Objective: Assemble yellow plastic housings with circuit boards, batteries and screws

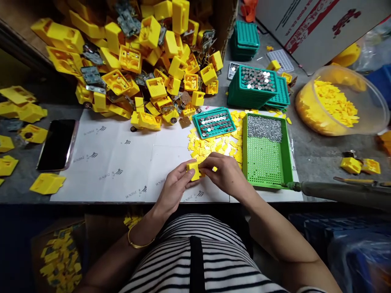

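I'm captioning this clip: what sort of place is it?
Likely an assembly workshop: piled yellow plastic housings, a green perforated plastic tray of small metal parts, and stacked teal plastic trays show it.

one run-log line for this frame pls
left hand: holds yellow case | right hand: fingers at case's edge | green tray: right of hands, screws piled at far end

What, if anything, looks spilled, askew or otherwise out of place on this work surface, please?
Flat yellow pieces lie scattered on the white sheet, up to the green tray, as if tipped out. Behind them, a teal tray of round metal parts sits at an angle. No damage is evident.
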